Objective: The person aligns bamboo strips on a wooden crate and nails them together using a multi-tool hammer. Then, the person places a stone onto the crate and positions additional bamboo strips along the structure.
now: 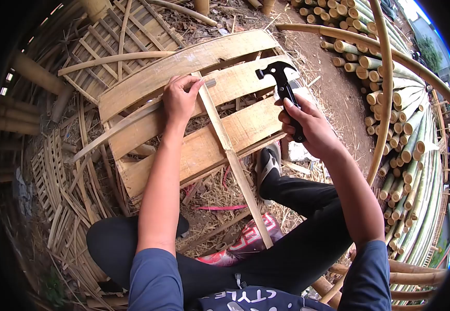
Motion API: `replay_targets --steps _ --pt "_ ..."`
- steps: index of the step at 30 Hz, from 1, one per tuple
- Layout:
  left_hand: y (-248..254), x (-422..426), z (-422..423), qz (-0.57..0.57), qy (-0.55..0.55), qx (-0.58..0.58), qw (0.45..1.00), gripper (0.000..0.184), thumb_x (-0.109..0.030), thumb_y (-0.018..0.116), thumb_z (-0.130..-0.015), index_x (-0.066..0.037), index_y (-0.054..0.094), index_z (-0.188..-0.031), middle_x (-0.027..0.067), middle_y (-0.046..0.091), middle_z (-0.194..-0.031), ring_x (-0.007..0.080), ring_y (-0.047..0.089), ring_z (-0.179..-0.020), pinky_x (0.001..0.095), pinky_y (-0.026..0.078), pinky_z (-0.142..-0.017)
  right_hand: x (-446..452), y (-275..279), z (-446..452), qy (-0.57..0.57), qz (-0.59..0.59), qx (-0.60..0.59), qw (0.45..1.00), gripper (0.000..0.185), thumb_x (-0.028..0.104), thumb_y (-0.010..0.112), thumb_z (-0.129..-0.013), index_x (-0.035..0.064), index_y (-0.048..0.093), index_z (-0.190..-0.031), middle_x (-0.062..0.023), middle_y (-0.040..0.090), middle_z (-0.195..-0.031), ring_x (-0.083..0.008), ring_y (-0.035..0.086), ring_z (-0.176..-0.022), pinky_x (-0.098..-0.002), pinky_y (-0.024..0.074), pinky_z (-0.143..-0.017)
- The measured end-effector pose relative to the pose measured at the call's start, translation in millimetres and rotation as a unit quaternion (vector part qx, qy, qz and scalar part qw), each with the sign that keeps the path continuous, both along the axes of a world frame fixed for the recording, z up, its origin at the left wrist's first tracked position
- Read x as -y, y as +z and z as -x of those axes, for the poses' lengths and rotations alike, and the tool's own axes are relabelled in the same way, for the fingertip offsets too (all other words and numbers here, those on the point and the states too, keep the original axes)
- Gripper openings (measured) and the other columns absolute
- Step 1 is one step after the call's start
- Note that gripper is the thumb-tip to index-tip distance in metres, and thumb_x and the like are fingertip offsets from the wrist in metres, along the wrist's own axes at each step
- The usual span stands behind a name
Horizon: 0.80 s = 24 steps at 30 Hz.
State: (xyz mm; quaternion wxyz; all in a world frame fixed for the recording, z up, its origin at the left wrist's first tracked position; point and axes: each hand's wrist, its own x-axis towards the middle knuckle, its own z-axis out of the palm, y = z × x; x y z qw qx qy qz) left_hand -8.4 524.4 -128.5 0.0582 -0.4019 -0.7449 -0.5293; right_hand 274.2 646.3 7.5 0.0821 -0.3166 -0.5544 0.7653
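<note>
A low table of pale wooden planks (245, 127) stands in front of me with gaps between its boards. My left hand (180, 98) is over its upper part, thumb and fingers pinched at the end of a flat bamboo strip; whether a small item is between the fingertips is too small to tell. A long strip (240, 179) runs from there down to my lap. Another strip (116, 129) lies crosswise and passes under my left hand. My right hand (308, 122) is wrapped round the handle of a black claw hammer (282, 78), its head raised above the table's right side.
Cut bamboo poles (409, 124) are stacked at the right, with a curved pole (385, 93) in front. Slatted bamboo panels (116, 44) lie at the upper left. Loose strips (82, 181) and straw cover the ground. My shoe (270, 163) is beside the table.
</note>
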Motion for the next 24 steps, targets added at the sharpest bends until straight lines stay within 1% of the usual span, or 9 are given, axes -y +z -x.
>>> replay_targets --steps 2,5,6,10,16,19,22,24 --pt "-1 0 1 0.003 -0.003 -0.002 1.0 0.02 -0.021 0.083 -0.083 -0.002 0.076 -0.087 0.0111 0.074 -0.089 0.026 0.069 -0.087 0.0348 0.053 -0.079 -1 -4 2 0.029 -0.07 0.028 0.997 0.026 0.03 0.056 -0.107 0.007 0.054 -0.119 0.0012 0.054 -0.085 -0.0063 0.054 -0.072 -0.0244 0.048 -0.059" --pt "-1 0 0 -0.004 -0.003 0.001 1.0 0.019 -0.02 0.083 -0.083 -0.003 0.076 -0.087 0.0107 0.074 -0.088 0.026 0.069 -0.087 0.0347 0.053 -0.079 8 -5 9 0.034 -0.101 0.024 0.994 0.027 0.032 0.055 -0.108 0.0073 0.054 -0.119 0.0006 0.057 -0.086 -0.007 0.057 -0.075 -0.0254 0.0511 -0.061" --pt "0 0 0 -0.003 -0.001 0.007 1.0 0.019 -0.02 0.083 -0.083 -0.003 0.076 -0.086 0.0107 0.074 -0.089 0.026 0.069 -0.087 0.035 0.053 -0.079 14 -2 12 0.015 -0.109 0.038 0.993 0.028 0.029 0.051 -0.11 0.0062 0.057 -0.125 -0.0003 0.057 -0.086 -0.0099 0.059 -0.075 -0.0233 0.05 -0.063" --pt "1 1 -1 -0.011 0.002 0.011 1.0 0.018 -0.02 0.083 -0.083 -0.003 0.076 -0.086 0.0111 0.074 -0.09 0.0268 0.069 -0.087 0.0356 0.053 -0.079 18 1 16 0.025 -0.098 0.025 0.995 0.028 0.03 0.05 -0.11 0.0068 0.056 -0.124 -0.0005 0.057 -0.087 -0.0108 0.062 -0.079 -0.025 0.0543 -0.064" --pt "3 1 -2 -0.003 0.0 0.007 1.0 0.019 -0.021 0.083 -0.082 -0.004 0.076 -0.086 0.0111 0.074 -0.09 0.0269 0.069 -0.085 0.0356 0.053 -0.078 13 -7 16 0.0 -0.115 0.048 0.992 0.026 0.03 0.05 -0.11 0.0078 0.054 -0.123 -0.0004 0.057 -0.088 -0.0105 0.062 -0.079 -0.0251 0.0541 -0.062" --pt "2 1 -2 -0.011 0.006 -0.012 1.0 0.019 -0.022 0.083 -0.082 -0.005 0.076 -0.085 0.0109 0.074 -0.088 0.0268 0.069 -0.085 0.036 0.053 -0.077 14 -3 16 0.014 -0.107 0.041 0.993 0.033 0.034 0.055 -0.108 0.0054 0.051 -0.123 -0.0005 0.058 -0.089 -0.0098 0.062 -0.075 -0.0267 0.0515 -0.063" --pt "4 1 -4 0.004 0.013 0.016 1.0 0.019 -0.023 0.083 -0.083 -0.005 0.076 -0.085 0.0109 0.074 -0.087 0.0271 0.068 -0.084 0.0363 0.053 -0.077 10 -7 20 0.026 -0.205 0.094 0.974 0.033 0.035 0.055 -0.108 0.0047 0.052 -0.12 0.0 0.057 -0.086 -0.0094 0.06 -0.07 -0.0267 0.0492 -0.059" --pt "2 -1 -2 -0.019 0.003 0.001 1.0 0.019 -0.022 0.082 -0.083 -0.005 0.076 -0.085 0.0105 0.074 -0.086 0.0276 0.068 -0.085 0.0371 0.053 -0.077 9 -3 32 0.052 -0.27 0.113 0.955 0.033 0.035 0.056 -0.107 0.0038 0.053 -0.115 -0.0007 0.056 -0.083 -0.009 0.059 -0.068 -0.0292 0.048 -0.058"
